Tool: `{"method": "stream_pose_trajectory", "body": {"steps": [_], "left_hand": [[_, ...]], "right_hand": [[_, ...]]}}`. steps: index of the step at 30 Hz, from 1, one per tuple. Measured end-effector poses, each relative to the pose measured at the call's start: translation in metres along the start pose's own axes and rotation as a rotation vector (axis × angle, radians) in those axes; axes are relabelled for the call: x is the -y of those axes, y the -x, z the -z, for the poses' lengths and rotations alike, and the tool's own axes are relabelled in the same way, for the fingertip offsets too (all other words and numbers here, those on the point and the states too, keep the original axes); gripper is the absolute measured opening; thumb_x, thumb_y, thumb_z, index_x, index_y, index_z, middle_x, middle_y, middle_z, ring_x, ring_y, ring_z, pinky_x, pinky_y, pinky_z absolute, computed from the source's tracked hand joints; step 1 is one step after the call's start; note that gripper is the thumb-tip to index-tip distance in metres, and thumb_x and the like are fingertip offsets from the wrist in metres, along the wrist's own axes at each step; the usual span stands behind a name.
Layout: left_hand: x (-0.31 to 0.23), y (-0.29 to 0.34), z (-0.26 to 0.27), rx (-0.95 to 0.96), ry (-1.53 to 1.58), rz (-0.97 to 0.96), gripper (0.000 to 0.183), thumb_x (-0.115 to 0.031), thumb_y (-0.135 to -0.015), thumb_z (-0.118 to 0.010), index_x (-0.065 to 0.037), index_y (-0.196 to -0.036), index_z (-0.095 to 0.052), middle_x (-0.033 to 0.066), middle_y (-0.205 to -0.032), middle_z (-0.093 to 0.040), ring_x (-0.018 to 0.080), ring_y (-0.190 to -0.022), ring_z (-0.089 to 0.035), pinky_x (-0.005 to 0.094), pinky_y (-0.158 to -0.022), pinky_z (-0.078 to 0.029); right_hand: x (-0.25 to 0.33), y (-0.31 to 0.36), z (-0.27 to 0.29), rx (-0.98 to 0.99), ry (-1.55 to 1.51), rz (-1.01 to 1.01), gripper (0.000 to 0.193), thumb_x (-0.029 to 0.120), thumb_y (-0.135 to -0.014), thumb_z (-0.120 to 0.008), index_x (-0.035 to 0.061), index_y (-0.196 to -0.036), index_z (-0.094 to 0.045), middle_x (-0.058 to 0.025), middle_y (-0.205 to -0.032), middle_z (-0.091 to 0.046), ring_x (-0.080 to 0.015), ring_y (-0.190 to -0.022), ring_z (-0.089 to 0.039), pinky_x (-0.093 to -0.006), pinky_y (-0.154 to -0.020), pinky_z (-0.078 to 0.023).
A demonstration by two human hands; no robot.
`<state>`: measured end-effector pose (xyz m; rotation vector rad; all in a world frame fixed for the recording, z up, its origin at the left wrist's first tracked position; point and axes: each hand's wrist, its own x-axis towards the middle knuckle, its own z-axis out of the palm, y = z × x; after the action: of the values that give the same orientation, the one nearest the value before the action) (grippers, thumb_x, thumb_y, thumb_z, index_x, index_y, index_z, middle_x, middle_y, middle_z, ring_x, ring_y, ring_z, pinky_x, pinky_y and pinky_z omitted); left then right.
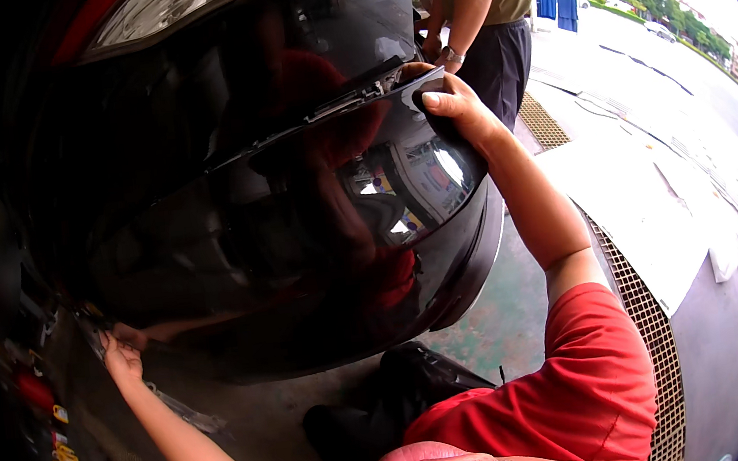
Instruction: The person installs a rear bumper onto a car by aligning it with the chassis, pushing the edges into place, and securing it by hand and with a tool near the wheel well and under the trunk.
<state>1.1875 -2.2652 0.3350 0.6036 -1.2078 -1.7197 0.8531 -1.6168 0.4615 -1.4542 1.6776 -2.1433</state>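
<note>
A glossy black car bumper (296, 211) spans the middle of the head view, its surface full of reflections. A gap with clips (356, 98) runs along its upper edge, so it stands slightly apart from the car body (314, 31) at the right end. My right hand (456, 102) is closed round the upper right corner, thumb on the outer face and fingers behind the edge. At the far left, my left hand (121, 354) grips the bumper's other end; its fingertips are partly lost in shadow.
Above sits a car lamp (162, 15). Another person (490, 14) stands beyond the bumper's right end, arms lowered toward the car. Floor gratings (635, 320) and a pale sheet (624, 206) lie on the right. Yellow and red items (64, 455) are at the lower left.
</note>
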Motion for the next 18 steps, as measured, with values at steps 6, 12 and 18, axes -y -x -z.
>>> {"method": "stream_pose_trajectory", "body": {"steps": [6, 12, 18], "left_hand": [[0.007, 0.001, -0.012, -0.035, 0.021, 0.003, 0.037, -0.022, -0.093, -0.045, -0.023, -0.130, -0.039, -0.0039, -0.091, -0.059, 0.0065, -0.062, -0.048, 0.0249, -0.057, -0.047], [-0.003, -0.032, 0.034, 0.022, 0.003, -0.041, 0.034, -0.022, -0.093, -0.046, -0.019, -0.127, -0.043, -0.0040, -0.093, -0.060, 0.0032, -0.064, -0.052, 0.0146, -0.052, -0.045], [0.017, -0.046, 0.055, 0.005, 0.060, -0.060, 0.015, -0.020, -0.092, -0.048, -0.014, -0.104, -0.056, -0.0058, -0.085, -0.059, 0.0021, -0.059, -0.051, 0.0144, -0.045, -0.040]], "right_hand": [[-0.009, -0.005, 0.006, 0.003, -0.002, 0.053, 0.075, 0.033, -0.068, -0.076, -0.0020, -0.125, -0.040, -0.0079, -0.109, -0.054, -0.0164, -0.101, -0.050, -0.0279, -0.090, -0.038], [-0.012, -0.006, 0.008, -0.041, -0.002, 0.085, 0.082, 0.033, -0.064, -0.079, -0.0059, -0.125, -0.039, -0.0120, -0.107, -0.054, -0.0178, -0.099, -0.051, -0.0282, -0.088, -0.040], [0.005, -0.008, -0.003, -0.124, 0.028, -0.002, 0.102, 0.050, -0.051, -0.082, -0.0081, -0.123, -0.040, -0.0110, -0.111, -0.051, -0.0190, -0.105, -0.049, -0.0289, -0.092, -0.037]]}}
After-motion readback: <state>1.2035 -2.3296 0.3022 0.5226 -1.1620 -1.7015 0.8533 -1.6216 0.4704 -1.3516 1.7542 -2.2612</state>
